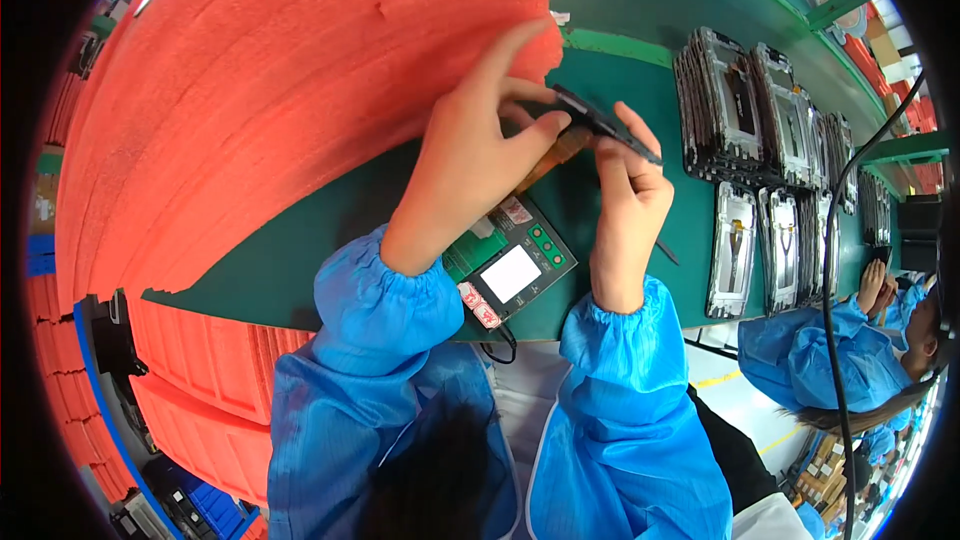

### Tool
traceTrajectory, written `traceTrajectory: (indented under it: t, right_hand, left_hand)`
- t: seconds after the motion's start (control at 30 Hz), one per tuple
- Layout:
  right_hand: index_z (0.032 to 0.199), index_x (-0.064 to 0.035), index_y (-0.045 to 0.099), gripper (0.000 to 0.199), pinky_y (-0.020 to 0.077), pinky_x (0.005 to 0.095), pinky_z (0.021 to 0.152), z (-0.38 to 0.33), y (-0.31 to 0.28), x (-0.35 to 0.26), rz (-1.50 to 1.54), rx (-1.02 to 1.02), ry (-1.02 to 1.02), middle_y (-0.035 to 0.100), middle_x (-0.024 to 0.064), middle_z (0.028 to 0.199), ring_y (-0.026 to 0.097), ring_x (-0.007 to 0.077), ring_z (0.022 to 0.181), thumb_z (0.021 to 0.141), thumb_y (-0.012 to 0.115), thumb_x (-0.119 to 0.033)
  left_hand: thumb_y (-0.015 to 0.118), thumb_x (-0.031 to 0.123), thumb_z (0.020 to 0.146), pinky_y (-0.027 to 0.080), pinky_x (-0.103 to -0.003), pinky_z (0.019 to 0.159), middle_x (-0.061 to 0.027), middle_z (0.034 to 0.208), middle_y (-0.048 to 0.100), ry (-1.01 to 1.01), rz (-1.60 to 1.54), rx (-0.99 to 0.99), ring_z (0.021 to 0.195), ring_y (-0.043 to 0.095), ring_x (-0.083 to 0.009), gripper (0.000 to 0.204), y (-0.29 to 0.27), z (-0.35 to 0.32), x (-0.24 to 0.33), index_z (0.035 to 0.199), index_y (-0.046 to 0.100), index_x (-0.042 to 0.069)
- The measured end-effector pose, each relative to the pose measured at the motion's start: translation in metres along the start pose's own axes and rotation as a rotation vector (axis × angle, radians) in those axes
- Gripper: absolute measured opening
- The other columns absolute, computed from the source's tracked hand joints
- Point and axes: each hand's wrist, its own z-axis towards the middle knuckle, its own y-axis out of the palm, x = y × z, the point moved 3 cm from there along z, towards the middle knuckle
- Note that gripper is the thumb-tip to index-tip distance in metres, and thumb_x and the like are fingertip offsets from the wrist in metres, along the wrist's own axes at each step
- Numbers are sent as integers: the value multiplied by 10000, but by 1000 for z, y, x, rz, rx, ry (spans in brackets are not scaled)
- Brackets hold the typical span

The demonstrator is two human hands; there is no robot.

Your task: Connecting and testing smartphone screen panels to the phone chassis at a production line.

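Note:
A thin black phone screen [610,128], seen nearly edge-on, is held tilted above the bench between both hands. My left hand [465,145] pinches its left end between thumb and fingers, with the index finger stretched up and away. My right hand [630,210] grips the other end, fingers behind it and thumb near its lower edge. An orange ribbon cable [555,160] hangs below the screen by my left thumb; whether it joins the screen is hidden. Under my hands lies a test board [555,249] with a lit white display [511,274], green circuit parts and red-printed stickers.
A tall pile of red foam trays [300,70] rises at the left, more red trays [200,355] below. Stacked phone screen frames [735,250] stand at the right. A dark thin tool [667,253] lies on the green bench [640,285]. A black cable [830,280] hangs before a co-worker [830,355].

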Motion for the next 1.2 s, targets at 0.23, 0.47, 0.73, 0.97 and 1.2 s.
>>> traceTrajectory:
  t: [0.23, 0.47, 0.73, 0.97, 1.2]
  right_hand:
    - [841, 31, 680, 178, 390, 239, 725, -16, -12, -12, -548, -50, -323, 546, 110, 1209, 519, 111, 832, 850, 521, -49]
    - [939, -20, 639, 220, 384, 232, 490, -15, -47, 10, 535, -387, 522, 612, 65, 857, 500, 116, 556, 897, 529, -206]
    - [965, -46, 584, 247, 333, 210, 371, -16, -23, -5, 568, 53, 831, 610, 44, 725, 459, 92, 454, 909, 545, -284]
    - [943, -39, 590, 215, 356, 198, 378, -15, -43, 12, 768, -106, 856, 644, 74, 805, 518, 105, 501, 894, 559, -246]
    - [963, -51, 590, 213, 446, 211, 458, -18, -38, 17, 837, -203, 845, 657, 88, 875, 596, 120, 613, 897, 546, -249]
  left_hand:
    - [627, -9, 753, 486, -275, 638, -91, 829, 662, 263, 293, -27, 739, 637, -179, 206, -11, -6, -3, 953, 656, 28]
    - [699, 71, 692, 472, -342, 593, -65, 746, 620, 547, 442, -11, 683, 613, -239, 210, -11, -19, 3, 899, 664, 73]
    - [731, 117, 639, 453, -352, 700, -40, 896, 605, 621, 557, 13, 819, 582, -246, 320, -9, -72, 0, 949, 650, 122]
    - [635, 444, 765, 384, -388, 826, -44, 1148, 536, 618, 740, -242, 979, 492, -241, 393, -12, -115, -8, 1063, 663, 189]
    - [594, 522, 757, 327, -384, 889, -33, 1174, 529, 639, 831, -212, 1036, 427, -219, 437, -11, -114, -11, 1069, 668, 225]
